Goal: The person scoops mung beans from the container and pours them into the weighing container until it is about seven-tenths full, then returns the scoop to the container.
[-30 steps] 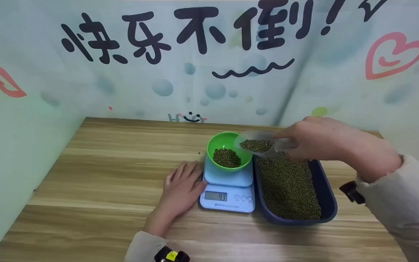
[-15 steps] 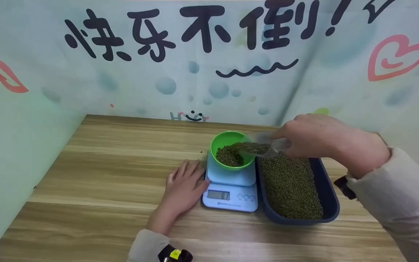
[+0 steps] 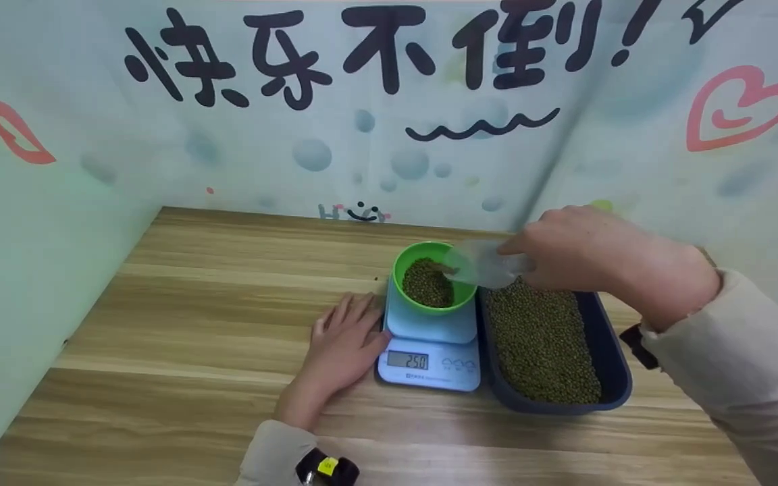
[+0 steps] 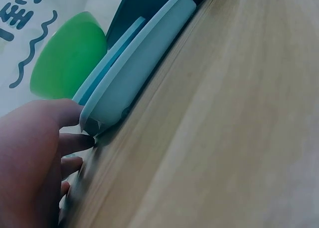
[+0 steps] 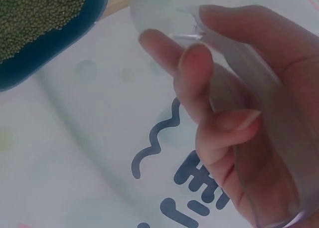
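My right hand (image 3: 568,253) grips the handle of a clear plastic scoop (image 3: 480,264), its fingers curled round it in the right wrist view. The scoop is tipped over the right rim of a green bowl (image 3: 468,297). Small green-brown beans (image 3: 427,283) lie heaped in the bowl. Under the bowl is a light blue kitchen scale (image 3: 429,368); its display appears to read 250, the decimal unclear. Flat on the table, my left hand (image 3: 342,344) rests with fingers extended, thumb touching the scale's left edge. In the left wrist view the scale's side (image 4: 134,68) is near the thumb.
A dark blue tub (image 3: 615,378) holding many more beans (image 3: 541,344) stands right against the scale. The wooden table (image 3: 193,324) extends left and in front. A printed curtain (image 3: 261,148) hangs behind; another wall panel (image 3: 24,270) bounds the left.
The scoop has tilted, and its beans have run into the bowl, where the heap has grown. The scale's reading has risen. My left hand has stayed beside the scale.
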`<state>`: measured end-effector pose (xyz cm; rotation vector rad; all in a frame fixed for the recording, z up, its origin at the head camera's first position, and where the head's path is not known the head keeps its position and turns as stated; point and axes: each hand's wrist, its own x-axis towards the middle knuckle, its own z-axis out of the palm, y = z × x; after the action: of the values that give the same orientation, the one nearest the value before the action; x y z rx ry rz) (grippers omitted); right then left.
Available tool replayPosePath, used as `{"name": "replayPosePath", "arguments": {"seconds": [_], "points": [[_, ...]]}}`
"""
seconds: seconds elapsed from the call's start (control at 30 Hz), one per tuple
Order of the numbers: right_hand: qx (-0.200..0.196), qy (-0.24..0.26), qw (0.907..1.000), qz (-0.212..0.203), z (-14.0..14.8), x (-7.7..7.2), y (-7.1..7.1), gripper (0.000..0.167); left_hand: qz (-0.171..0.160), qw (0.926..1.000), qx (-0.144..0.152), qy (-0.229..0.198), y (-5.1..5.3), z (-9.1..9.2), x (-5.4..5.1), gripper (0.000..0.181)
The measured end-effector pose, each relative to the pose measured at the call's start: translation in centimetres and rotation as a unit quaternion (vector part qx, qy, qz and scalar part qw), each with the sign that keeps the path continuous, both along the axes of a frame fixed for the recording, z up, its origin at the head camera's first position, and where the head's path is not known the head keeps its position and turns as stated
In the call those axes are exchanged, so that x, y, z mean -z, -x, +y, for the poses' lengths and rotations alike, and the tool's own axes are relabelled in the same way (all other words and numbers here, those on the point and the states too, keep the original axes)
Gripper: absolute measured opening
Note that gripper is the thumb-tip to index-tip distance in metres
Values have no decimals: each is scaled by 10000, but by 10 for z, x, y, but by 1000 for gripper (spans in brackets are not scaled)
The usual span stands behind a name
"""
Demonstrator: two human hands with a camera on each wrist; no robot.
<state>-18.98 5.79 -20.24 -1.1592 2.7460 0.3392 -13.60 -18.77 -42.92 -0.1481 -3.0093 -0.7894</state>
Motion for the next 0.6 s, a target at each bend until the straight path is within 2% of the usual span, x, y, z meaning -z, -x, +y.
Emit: {"name": "replayPosePath", "arguments": {"seconds": [0.2,0.33,0.53,0.6], "points": [[-141,-80,9992,371,-1,2,-6,40,-234,9992,320,72,0,-3,-4,56],[-206,37,9977,651,1,3,-13,37,-441,9978,493,62,0,-4,-6,61],[-269,457,9919,1154,19,10,-28,22,-575,9965,603,-63,-1,-8,-8,62],[-233,721,9895,1234,31,15,-34,23,-575,9965,600,-91,-1,-10,-7,61]]}}
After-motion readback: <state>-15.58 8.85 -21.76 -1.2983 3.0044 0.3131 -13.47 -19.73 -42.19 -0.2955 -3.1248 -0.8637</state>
